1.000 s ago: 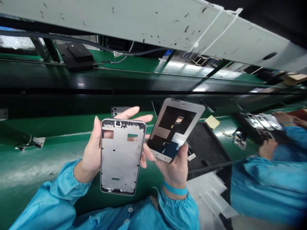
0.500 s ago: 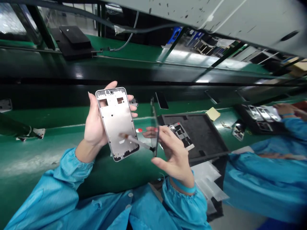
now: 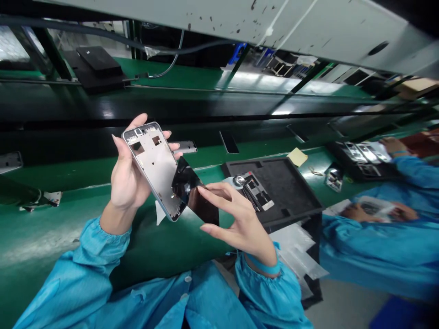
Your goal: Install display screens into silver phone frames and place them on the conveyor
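Observation:
Cradled in my left hand (image 3: 125, 183) is a silvery phone frame (image 3: 156, 162), tilted, its inner side with cutouts toward me. My fingers wrap behind it and the thumb lies along its left edge. My right hand (image 3: 242, 219) grips a glossy black phone screen (image 3: 202, 198) by its edges, fingertips on the upper edge and thumb at the lower one. The screen's far end overlaps the lower right part of the frame from my viewpoint; whether they touch I cannot tell. A white paper-like piece (image 3: 159, 213) shows below the frame.
Right of my hands lies a black tray (image 3: 298, 196), with a phone part (image 3: 264, 194) and a metal-capped container (image 3: 239, 181) at its left. A yellow note (image 3: 297, 156) sits behind. Clear plastic bags (image 3: 297, 244) lie below. A co-worker's sleeve (image 3: 377, 251) is at right.
The screen has turned from edge-on to showing its dark glossy face and moved left, over the frame's lower end. My left hand and the frame shifted slightly left in view, tilting more.

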